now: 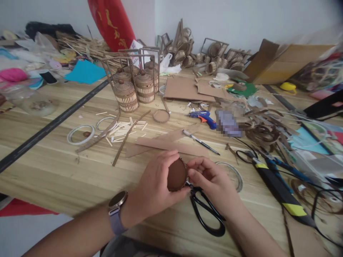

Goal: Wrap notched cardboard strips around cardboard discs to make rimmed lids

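A small round brown cardboard disc with a ridged raised rim is tilted up toward me above the table. Around its left and lower edges curl the thumb and fingers of my left hand, which wears a watch at the wrist. My right hand pinches at the disc's right rim; any small piece between those fingertips is hidden. Black-handled scissors lie below my right hand, their blades mostly covered. Just beyond my hands are flat brown cardboard strips and a pen-like knife.
Several lidded miniature baskets stand at the back left. Pale sticks and tape rings lie left of centre. A blue glue gun rests right of centre. Brown strip coils and a black-and-yellow tool crowd the right.
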Demonstrator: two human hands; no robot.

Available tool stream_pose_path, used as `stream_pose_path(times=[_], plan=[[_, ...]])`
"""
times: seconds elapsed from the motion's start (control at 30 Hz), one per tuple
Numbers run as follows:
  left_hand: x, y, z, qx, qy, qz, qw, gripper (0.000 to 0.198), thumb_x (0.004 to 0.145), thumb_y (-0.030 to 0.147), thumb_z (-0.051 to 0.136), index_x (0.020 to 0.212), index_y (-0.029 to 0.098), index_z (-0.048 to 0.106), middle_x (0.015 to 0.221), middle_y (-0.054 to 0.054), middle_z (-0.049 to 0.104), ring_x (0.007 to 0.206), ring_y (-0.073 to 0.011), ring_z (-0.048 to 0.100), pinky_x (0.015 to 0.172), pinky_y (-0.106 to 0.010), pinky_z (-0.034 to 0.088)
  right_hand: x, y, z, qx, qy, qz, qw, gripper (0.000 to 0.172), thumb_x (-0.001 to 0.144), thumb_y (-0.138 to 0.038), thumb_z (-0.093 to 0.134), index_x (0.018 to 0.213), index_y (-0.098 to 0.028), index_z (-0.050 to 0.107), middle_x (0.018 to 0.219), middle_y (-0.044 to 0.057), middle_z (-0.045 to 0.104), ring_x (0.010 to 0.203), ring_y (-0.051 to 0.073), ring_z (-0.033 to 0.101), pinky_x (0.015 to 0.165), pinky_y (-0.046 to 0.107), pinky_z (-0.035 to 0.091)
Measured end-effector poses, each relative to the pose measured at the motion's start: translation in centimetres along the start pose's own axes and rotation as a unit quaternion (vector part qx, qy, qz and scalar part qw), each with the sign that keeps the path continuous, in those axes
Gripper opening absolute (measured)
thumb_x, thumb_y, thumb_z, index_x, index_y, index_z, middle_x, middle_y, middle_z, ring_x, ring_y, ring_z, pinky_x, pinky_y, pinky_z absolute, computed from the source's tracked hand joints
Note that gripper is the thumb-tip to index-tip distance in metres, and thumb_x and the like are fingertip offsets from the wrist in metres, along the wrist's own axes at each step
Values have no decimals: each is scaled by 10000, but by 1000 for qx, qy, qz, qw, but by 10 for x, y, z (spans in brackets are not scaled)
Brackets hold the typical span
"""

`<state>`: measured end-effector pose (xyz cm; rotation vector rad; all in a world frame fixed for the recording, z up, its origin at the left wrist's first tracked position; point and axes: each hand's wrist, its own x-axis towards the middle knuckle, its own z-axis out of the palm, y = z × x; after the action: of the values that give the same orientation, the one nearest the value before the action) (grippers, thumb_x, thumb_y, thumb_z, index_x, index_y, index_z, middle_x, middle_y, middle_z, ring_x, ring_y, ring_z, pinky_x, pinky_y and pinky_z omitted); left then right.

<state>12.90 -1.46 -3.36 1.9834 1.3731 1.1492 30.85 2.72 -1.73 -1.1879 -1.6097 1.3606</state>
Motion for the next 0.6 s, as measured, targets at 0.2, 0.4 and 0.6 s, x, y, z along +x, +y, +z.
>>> stream_pose_path(times=[0.2, 0.4, 0.6], plan=[[17, -1, -10, -429, -22, -240, 871, 421, 855, 463, 628, 1191, 215, 575, 1286, -115, 627, 1200, -308, 579, 1021, -462, 455, 3, 8, -4, 20, 62, 1, 998, 361, 824, -550, 652, 874, -193, 670, 735, 30, 666, 606, 132, 580, 553, 249, 496], [32, -2, -18, -698, -59, -360, 616, 439, 927, 508, 444, 1217, 194, 545, 1053, -100, 710, 853, -269, 722, 760, -415, 558, 3, 8, -2, -25, 43, -8, 999, 387, 843, -571, 619, 937, -202, 688, 700, 30, 669, 585, 143, 563, 499, 246, 464], [32, 0, -17, -706, -49, -389, 590, 373, 920, 483, 459, 1090, 177, 586, 952, -99, 706, 767, -257, 711, 624, -348, 548, 2, 7, 0, -43, 37, -23, 998, 389, 862, -585, 588, 915, -210, 677, 749, 44, 706, 617, 157, 620, 520, 254, 512]])
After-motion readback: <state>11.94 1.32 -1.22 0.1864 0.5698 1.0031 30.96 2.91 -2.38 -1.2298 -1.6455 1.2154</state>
